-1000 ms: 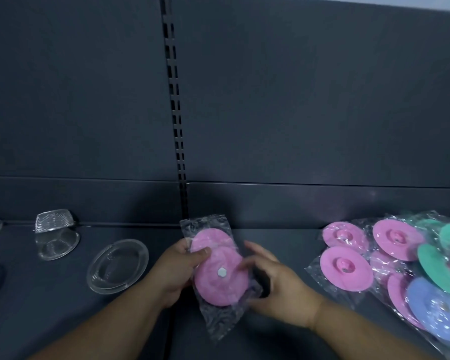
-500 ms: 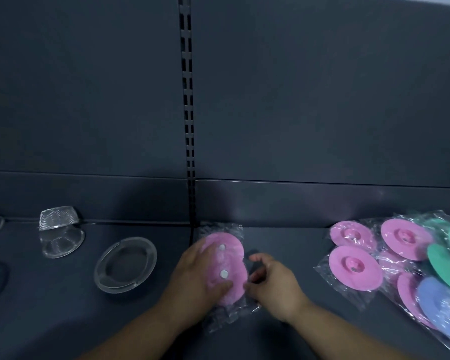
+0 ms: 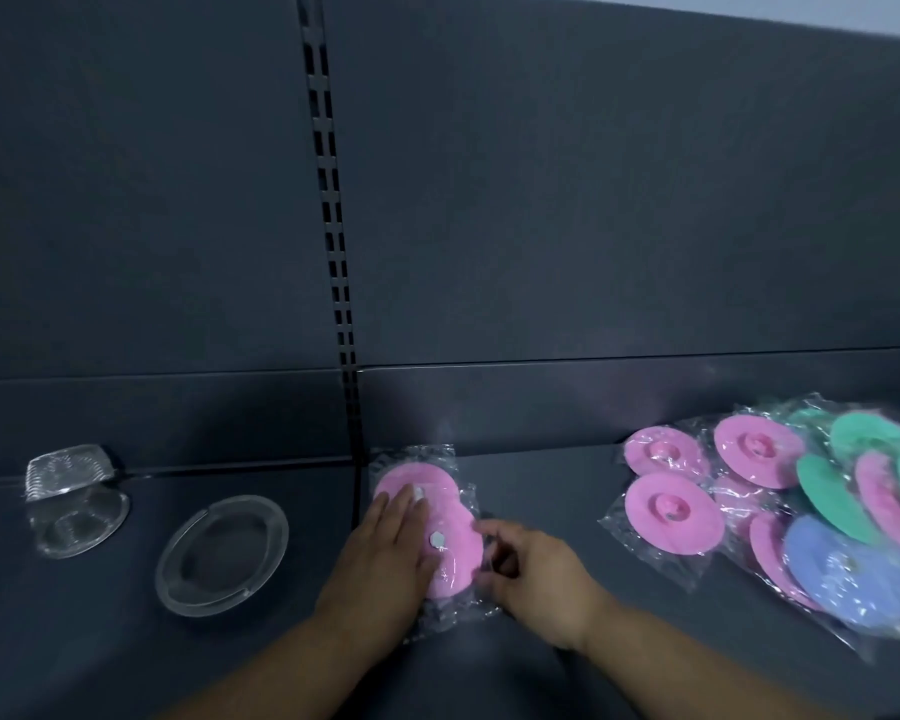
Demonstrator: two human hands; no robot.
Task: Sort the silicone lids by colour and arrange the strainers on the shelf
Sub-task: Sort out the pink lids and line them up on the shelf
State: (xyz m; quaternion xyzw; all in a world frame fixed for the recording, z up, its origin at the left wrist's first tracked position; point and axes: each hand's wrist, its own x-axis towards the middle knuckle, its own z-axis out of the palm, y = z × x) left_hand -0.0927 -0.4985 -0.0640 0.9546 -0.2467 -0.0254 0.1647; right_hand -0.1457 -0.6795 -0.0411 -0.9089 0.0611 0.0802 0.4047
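Note:
A clear bag with two pink silicone lids (image 3: 455, 532) lies flat on the dark shelf (image 3: 552, 491) near the middle. My left hand (image 3: 385, 553) lies flat on its left side with straight fingers. My right hand (image 3: 528, 574) touches the bag's right edge with loosely curled fingers. At the right lies a heap of bagged lids: pink lids (image 3: 671, 511), green lids (image 3: 832, 491) and a blue lid (image 3: 842, 574). At the left are a clear round strainer (image 3: 222, 553) lying flat and a clear strainer cup (image 3: 74, 501).
The shelf's dark back panel (image 3: 541, 226) rises behind, with a slotted upright (image 3: 333, 226) at its middle. A seam between two shelf boards (image 3: 357, 491) runs just left of the bag under my hands.
The bag of pink lids has gone from held up in both hands to lying flat on the shelf. My left hand now lies flat on it. The view shifted slightly left.

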